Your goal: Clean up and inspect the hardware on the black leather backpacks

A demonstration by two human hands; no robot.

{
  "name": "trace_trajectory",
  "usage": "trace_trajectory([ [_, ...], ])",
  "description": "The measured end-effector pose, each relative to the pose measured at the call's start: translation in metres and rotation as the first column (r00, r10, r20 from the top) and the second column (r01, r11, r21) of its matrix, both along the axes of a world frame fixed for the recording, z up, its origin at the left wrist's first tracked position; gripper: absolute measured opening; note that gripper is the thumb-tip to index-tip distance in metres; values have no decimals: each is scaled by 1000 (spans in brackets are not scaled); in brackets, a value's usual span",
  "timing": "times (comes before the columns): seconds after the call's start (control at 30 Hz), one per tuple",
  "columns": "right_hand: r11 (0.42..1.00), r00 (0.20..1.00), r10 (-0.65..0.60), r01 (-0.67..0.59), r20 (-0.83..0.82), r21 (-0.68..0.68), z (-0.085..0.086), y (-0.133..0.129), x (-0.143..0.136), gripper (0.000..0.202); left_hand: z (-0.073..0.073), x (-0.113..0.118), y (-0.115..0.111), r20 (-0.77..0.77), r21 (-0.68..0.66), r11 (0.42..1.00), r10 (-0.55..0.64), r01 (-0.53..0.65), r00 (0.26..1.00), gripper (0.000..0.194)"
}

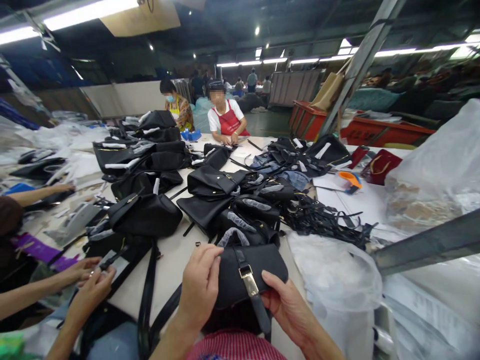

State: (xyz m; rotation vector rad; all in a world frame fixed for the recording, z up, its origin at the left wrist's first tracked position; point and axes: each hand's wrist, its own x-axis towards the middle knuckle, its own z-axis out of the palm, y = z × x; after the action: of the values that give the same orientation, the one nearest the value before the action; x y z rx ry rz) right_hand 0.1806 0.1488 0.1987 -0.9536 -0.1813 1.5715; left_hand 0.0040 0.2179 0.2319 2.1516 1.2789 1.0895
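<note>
A black bag (270, 262) with a gold buckle (248, 280) on its flap strap is between my two hands, close to my body. My left hand (200, 282) lies against the bag's left side, fingers together and pointing up. With the thumb on the flap and the fingers beneath it, my right hand (287, 305) grips the bag's right part. The strap end hangs down below the buckle. A plastic-wrapped handle (233, 235) arches above the bag's top edge.
Black bags (146, 215) are piled ahead and to the left. Thin black straps (322, 220) lie right of centre. A clear plastic bag (337, 270) and a metal bar (431, 242) stand at the right. A co-worker's hands (90, 282) work at the left; two people sit across the table.
</note>
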Motion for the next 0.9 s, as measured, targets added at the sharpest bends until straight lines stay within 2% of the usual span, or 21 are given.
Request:
trace_trajectory([
  [0.1,1000,1000,-9,9,-28,1,-8,-5,-6,51,5,-2,-25,25,-80,984,-159,161,987,18],
  [0.17,1000,998,-16,15,-63,-4,-10,-7,-10,45,6,-3,-36,13,-150,966,-211,210,977,13],
  [0.3,999,990,5,-11,-144,-40,-7,-7,-16,32,4,-6,-45,-79,-253,956,-170,145,982,14],
  [0.37,998,982,18,-28,-187,-51,-6,-7,-18,29,3,-8,-46,-99,-251,956,-179,149,979,13],
  [0.5,997,973,24,-39,-230,-64,-4,-6,-20,28,5,-11,-48,-109,-67,966,-257,250,960,14],
  [0.6,998,981,5,-17,-196,-59,-1,-8,-23,28,5,-11,-49,-173,46,951,-295,307,940,22],
  [0.73,999,992,-13,9,-124,-34,2,-13,-26,29,2,-9,-49,-259,147,937,-273,317,927,24],
  [0.9,999,992,-8,3,-124,-36,0,-16,-28,31,-2,-8,-48,-333,300,893,-232,336,914,26],
])
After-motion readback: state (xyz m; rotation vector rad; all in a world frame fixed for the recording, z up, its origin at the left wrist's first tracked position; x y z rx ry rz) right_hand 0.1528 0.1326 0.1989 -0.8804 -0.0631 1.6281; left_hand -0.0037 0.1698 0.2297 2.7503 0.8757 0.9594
